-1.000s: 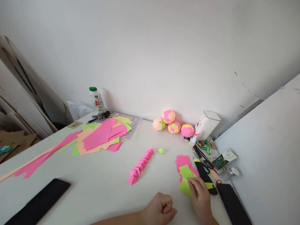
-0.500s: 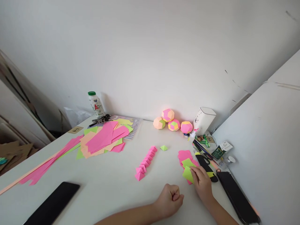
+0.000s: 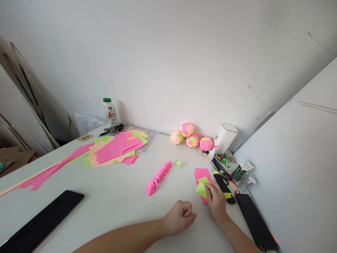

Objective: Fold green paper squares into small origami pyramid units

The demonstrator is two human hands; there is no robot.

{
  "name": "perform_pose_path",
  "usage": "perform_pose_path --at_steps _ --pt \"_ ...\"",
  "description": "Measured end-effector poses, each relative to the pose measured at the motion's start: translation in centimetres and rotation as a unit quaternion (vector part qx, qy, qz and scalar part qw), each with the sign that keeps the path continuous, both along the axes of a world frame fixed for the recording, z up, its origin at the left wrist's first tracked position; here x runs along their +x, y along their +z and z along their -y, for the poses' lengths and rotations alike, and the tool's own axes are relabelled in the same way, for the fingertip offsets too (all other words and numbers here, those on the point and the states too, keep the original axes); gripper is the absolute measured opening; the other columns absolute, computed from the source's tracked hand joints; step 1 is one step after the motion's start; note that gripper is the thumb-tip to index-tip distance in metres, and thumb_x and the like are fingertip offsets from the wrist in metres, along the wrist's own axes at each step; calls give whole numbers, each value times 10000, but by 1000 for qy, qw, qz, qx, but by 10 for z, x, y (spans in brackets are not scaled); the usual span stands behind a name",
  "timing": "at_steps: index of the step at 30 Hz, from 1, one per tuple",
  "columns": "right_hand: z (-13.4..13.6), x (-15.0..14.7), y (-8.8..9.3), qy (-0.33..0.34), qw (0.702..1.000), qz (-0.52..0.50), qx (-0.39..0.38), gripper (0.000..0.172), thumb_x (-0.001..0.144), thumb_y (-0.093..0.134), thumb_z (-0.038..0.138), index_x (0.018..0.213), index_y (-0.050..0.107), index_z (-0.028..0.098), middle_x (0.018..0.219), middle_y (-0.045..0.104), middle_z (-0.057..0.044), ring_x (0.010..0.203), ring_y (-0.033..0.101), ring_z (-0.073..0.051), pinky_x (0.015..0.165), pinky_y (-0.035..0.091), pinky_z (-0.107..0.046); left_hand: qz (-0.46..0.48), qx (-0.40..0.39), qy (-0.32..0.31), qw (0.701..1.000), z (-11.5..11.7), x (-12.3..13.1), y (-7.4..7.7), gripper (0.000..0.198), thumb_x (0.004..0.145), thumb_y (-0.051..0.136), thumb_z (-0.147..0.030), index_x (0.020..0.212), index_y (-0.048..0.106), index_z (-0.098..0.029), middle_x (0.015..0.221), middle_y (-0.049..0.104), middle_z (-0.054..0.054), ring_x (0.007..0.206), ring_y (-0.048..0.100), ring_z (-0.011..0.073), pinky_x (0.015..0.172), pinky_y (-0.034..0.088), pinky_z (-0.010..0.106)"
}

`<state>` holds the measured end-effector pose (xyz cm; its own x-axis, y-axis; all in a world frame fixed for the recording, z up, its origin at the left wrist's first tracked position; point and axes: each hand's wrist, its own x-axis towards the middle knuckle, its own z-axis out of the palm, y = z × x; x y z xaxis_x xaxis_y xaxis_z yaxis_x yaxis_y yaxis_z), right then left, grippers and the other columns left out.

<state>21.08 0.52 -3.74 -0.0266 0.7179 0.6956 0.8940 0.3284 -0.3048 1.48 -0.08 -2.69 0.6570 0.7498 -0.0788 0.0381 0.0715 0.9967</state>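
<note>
My right hand (image 3: 216,203) pinches the edge of a green paper piece (image 3: 201,190) between thumb and fingers. Beneath it lie more green paper and a stack of pink paper pieces (image 3: 201,173). Closed into a fist, my left hand (image 3: 179,217) rests low over the table, apart from the papers, with nothing showing in it. Beyond it runs a slanting row of folded pink paper pieces (image 3: 158,176), each with a raised peak. One folded green piece (image 3: 179,164) sits just right of the row's far end.
Several faceted paper balls (image 3: 192,140) stand by the wall. Loose coloured sheets (image 3: 113,151) and a green-capped bottle (image 3: 110,112) are at left. Black flat objects lie front left (image 3: 44,225) and right (image 3: 254,219). Pens, scissors and a white container (image 3: 225,138) crowd the right side.
The view has shifted slightly, so the table items appear a little to the left. My right hand keeps its pinch on the green paper, and my left hand remains a fist.
</note>
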Motion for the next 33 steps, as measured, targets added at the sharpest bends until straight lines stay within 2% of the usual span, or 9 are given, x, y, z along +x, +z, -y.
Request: perform_pose_path --at_steps 10,16,19,29,33 --pt "2 1 0 21 999 -35 2 178 919 428 226 851 585 175 780 612 -70 744 597 -200 674 473 -300 39 -27 -1 999 0 1 -3 416 727 593 -243 543 221 -209 472 214 -109 428 162 43 401 150 201" --pt "6 1 -1 -22 997 -74 -25 182 907 422 284 771 493 187 655 540 -17 576 531 -163 538 416 -255 55 -90 -6 994 -1 3 -5 419 725 608 -319 568 231 -224 415 220 -127 323 204 37 330 151 187" --pt "6 0 0 -23 997 -64 -30 201 905 415 292 739 471 194 608 501 5 532 493 -154 520 388 -252 62 -92 -6 994 -1 4 -5 431 718 621 -340 566 235 -225 393 219 -132 306 213 37 314 159 182" --pt "9 -1 4 -3 996 -74 -40 218 907 411 291 717 464 197 594 471 14 525 462 -145 516 377 -247 72 -92 2 993 -1 5 -4 470 697 655 -400 556 245 -218 385 233 -136 295 239 26 309 179 178" --pt "9 0 4 -2 996 -89 -31 211 907 417 288 729 478 195 561 472 24 468 450 -131 454 365 -233 103 -119 3 987 -4 5 -4 488 669 676 -431 557 251 -217 383 259 -134 297 273 32 310 210 172"
